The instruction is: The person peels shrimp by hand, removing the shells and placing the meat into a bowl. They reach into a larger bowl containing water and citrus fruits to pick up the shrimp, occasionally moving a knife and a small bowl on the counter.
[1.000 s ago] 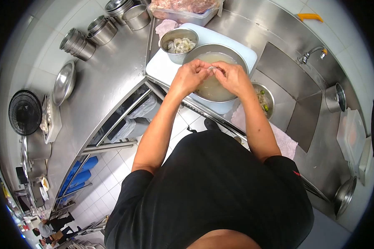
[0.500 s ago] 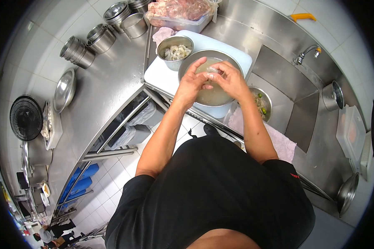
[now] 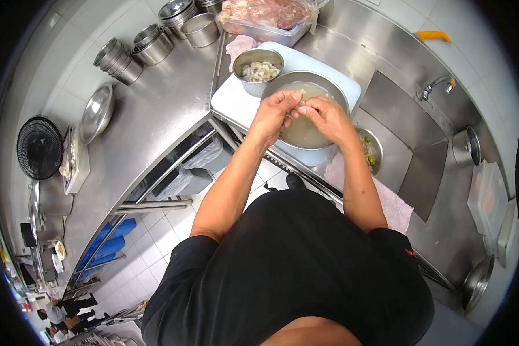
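My left hand [image 3: 275,115] and my right hand [image 3: 328,119] meet over a wide metal basin [image 3: 341,93] of cloudy water [image 3: 301,138]. Both are closed, thumbs and fingers pinching a small pale shrimp [image 3: 301,102] between them; the fingers cover most of it. Just behind my left hand, a smaller metal bowl [image 3: 252,88] holds peeled, greyish-white shrimp [image 3: 260,71]. Basin and bowl both stand on a thick white cutting board [image 3: 227,104].
To the right is a steel sink [image 3: 389,106] with a faucet [image 3: 435,87]. A metal bowl [image 3: 379,151] with green scraps sits beside the basin. Pink cloths [image 3: 395,203] lie near the front edge. A tub of bagged meat [image 3: 265,14] stands behind; stacked metal containers [image 3: 154,46] line the left counter.
My left fingers, raised and spread half a second ago, have closed in a pinch against my right fingers. The whole view has shifted slightly.
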Available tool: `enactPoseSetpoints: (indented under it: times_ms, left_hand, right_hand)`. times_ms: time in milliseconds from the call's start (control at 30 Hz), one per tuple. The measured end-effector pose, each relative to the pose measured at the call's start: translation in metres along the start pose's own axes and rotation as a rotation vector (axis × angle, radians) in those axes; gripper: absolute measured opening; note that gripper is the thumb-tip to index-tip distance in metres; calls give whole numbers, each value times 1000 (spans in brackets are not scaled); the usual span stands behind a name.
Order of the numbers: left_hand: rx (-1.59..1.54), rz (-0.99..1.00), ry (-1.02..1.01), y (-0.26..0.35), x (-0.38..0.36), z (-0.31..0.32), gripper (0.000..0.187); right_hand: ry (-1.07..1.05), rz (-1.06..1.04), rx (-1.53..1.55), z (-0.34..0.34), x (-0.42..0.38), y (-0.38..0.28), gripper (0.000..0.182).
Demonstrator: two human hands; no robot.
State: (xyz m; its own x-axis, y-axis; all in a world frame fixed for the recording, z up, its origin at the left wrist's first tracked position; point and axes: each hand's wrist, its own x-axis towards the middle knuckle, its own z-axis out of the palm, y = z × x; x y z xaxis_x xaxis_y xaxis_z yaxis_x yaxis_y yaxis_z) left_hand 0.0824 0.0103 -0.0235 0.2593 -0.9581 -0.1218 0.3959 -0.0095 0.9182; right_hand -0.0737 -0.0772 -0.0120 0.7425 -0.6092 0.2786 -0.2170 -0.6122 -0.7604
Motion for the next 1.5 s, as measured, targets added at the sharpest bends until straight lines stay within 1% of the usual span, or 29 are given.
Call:
enactPoseSetpoints:
  times_ms: [33,100,133,200,233,300,333,400,500,600,667,700,733,767,800,900,967,1000,1033,1067,1133,1167,1267,1333,1467,1500]
  left_hand:
    - [-16,0,-25,0,1,0,22]
    - [-104,-5,29,-1,3,6,22]
    - [-147,-9,58,-1,4,8,23]
    - [-121,45,99,4,12,4,23]
    - [-109,70,119,8,18,0,23]
    - [341,189,220,25,36,-21,23]
    - [457,322,338,28,50,-32,29]
    - [1002,447,466,42,60,-56,32]
    - [1303,777,366,44,54,-52,35]
    - [1470,209,-70,30,48,-15,34]
    - [1749,222,-147,1,52,0,34]
    - [1812,262,-143,-20,60,-2,32]
    - [1876,303,-142,-43,70,-7,30]
    - [1942,351,-143,-53,77,-9,29]
    - [1843,327,-151,-48,75,-4,28]
    - [1533,231,-183,-15,51,13,26]
    - [1308,154,-193,6,40,17,23]
    - [1221,171,-175,7,39,16,23]
    - [1132,187,-154,7,37,14,24]
    - [1042,205,-130,8,35,14,25]
    - [986,231,-89,12,30,13,26]
    - [956,241,-65,12,27,12,26]
    - [551,228,-93,2,25,11,26]
    - [327,82,-115,0,25,8,25]
    - [-41,-137,-232,6,32,2,22]
    - [-23,-135,-218,8,35,-2,23]
  right_hand:
    - [2,-8,7,1,-1,0,23]
    - [6,-30,22,2,-1,1,23]
    - [37,-33,-12,1,-3,1,23]
    - [99,-40,-80,-1,-6,-2,23]
    - [159,-42,-48,-3,-8,2,22]
    - [279,-41,14,-15,-19,17,22]
    - [324,61,45,-23,-26,23,22]
    - [417,261,106,-45,-42,39,25]
    - [476,396,-203,-69,-73,79,30]
    - [153,526,-632,-80,-98,116,37]
    - [281,383,-610,-79,-88,100,38]
    - [342,315,-596,-75,-83,88,39]
    - [349,227,-564,-71,-78,76,38]
    - [361,140,-533,-66,-69,63,37]
    - [376,50,-503,-62,-59,52,35]
    - [254,-126,-482,-44,-41,31,35]
    - [204,-136,-495,-29,-29,24,36]
    - [179,-145,-503,-25,-24,22,37]
    - [93,-96,-474,-25,-19,18,34]
    - [61,-59,-440,-26,-16,18,33]
    - [-8,6,-370,-24,-7,20,30]
    - [2,5,-312,-24,-5,21,28]
    - [35,21,-140,-21,-3,19,24]
    - [75,45,-38,-23,-5,14,22]
    - [103,-90,-53,-23,-7,23,20]
    - [109,-138,-60,-25,-8,27,20]
